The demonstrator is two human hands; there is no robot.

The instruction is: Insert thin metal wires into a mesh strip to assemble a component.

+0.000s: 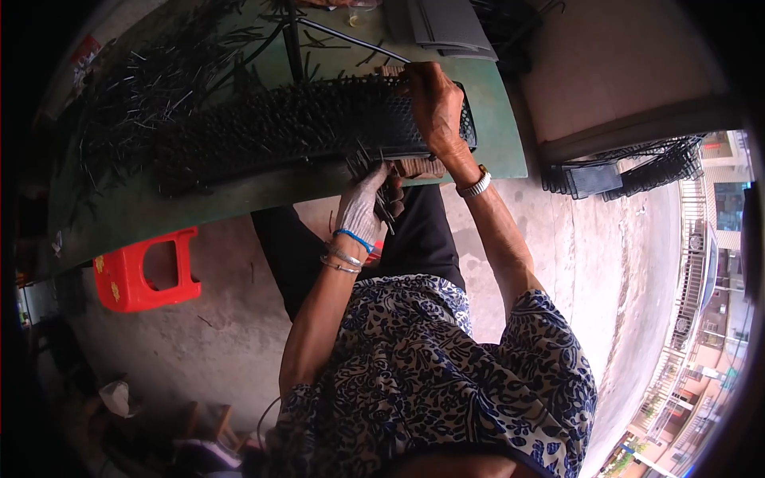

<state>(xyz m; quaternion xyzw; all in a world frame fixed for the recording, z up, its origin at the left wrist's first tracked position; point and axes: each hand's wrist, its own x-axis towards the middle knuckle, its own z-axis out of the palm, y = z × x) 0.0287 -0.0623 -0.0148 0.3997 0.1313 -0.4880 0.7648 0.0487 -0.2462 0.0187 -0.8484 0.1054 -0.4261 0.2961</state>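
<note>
A long black perforated tray (402, 119) lies across the near part of the green table. Dark thin pieces (279, 115) stand packed in most of its holes, while bare holes show toward the right end. Over that end is my right hand (437, 111), fingers bent together and pointing down. Its fingertips are partly hidden, and I cannot make out what they hold. My left hand (365, 203), in a pale glove with some fingertips bare, is closed around a bunch of dark thin strips (390, 199) just off the tray's near edge.
Loose dark strips (151, 95) heap at the table's (502, 127) left. Wooden blocks (418, 168) sit under the tray's right end. Grey flat sheets (454, 28) lie at the far right. A red stool (127, 279) stands left; black racks (621, 171) are right.
</note>
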